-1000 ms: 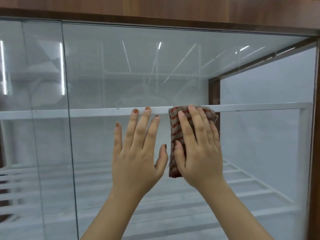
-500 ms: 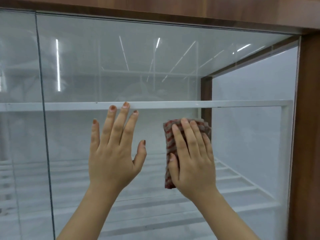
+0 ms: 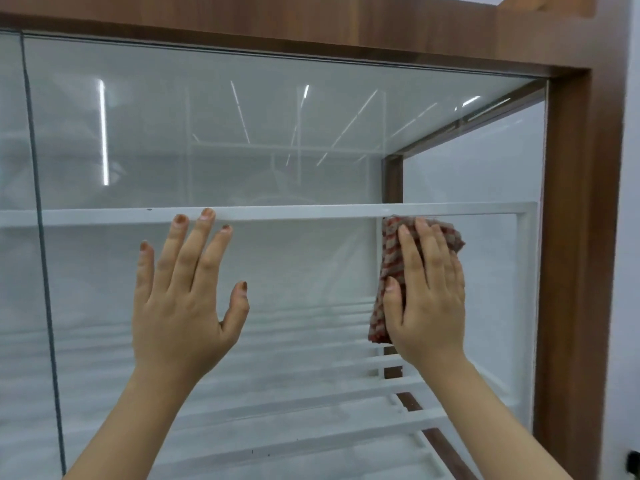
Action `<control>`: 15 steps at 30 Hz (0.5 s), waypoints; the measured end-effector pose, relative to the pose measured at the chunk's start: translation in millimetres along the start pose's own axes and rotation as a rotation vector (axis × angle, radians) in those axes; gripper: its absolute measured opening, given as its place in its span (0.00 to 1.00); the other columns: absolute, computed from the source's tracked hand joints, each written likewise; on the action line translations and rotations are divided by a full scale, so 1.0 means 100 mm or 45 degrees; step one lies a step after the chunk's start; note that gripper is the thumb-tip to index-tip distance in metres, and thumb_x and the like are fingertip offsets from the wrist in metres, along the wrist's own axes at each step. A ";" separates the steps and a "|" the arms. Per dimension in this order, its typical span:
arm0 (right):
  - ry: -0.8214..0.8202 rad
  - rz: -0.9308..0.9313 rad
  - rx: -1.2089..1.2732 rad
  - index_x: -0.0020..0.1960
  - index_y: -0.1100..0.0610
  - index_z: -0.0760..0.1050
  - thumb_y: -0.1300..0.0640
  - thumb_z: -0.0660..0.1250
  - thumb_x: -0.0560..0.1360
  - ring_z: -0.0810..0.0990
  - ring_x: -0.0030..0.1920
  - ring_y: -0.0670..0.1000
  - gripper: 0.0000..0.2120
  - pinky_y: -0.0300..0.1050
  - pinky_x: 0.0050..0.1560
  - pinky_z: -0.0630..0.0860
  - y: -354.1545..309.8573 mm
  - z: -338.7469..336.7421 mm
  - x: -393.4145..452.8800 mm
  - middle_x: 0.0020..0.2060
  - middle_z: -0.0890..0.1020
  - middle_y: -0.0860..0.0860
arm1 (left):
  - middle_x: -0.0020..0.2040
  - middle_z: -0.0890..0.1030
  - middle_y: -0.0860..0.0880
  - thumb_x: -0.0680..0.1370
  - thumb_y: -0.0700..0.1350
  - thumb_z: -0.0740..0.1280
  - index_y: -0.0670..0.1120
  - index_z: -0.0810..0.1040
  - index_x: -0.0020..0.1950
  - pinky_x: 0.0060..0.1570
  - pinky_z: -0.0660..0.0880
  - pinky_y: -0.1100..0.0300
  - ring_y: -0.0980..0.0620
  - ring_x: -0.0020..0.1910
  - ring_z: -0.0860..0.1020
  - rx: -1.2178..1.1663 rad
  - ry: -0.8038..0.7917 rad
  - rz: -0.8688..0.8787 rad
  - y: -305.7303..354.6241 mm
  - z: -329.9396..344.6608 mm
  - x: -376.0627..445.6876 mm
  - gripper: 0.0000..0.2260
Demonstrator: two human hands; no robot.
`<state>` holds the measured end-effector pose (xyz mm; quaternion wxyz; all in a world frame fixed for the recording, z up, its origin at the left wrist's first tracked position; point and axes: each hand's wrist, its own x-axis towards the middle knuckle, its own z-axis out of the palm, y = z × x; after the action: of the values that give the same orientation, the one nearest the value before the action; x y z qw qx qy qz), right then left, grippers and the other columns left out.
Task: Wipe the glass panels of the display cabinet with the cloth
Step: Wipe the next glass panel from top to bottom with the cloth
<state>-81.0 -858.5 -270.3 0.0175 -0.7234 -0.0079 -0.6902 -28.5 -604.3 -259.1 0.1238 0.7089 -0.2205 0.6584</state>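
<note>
A large glass panel (image 3: 277,140) fronts the display cabinet, framed in brown wood (image 3: 575,237). My right hand (image 3: 427,296) lies flat with straight fingers on a folded red-and-grey striped cloth (image 3: 389,268), pressing it against the glass just under the white shelf bar, near the panel's right side. My left hand (image 3: 185,306) rests flat on the glass with fingers spread, its fingertips reaching the white shelf bar (image 3: 294,213). Most of the cloth is hidden under my right hand.
A second glass panel (image 3: 14,237) adjoins on the left behind a dark vertical seam (image 3: 41,237). White slatted shelves (image 3: 311,403) show inside the cabinet. The wooden top rail (image 3: 311,19) runs above; a pale wall is at far right.
My right hand has slid the cloth to the right and slightly up along the glass, away from my left hand. The view has shifted right, showing more of the wooden right post.
</note>
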 end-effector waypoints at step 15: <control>-0.068 -0.079 0.009 0.73 0.56 0.57 0.52 0.55 0.75 0.56 0.74 0.53 0.27 0.51 0.72 0.53 0.06 -0.01 0.03 0.73 0.60 0.55 | 0.74 0.62 0.44 0.74 0.53 0.59 0.44 0.63 0.72 0.72 0.48 0.43 0.44 0.75 0.55 -0.034 -0.093 0.080 1.06 0.33 0.22 0.28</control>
<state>-82.1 -864.7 -267.7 -0.0015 -0.7408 -0.0335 -0.6709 -49.0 -715.2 -253.2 0.1043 0.7235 -0.2556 0.6327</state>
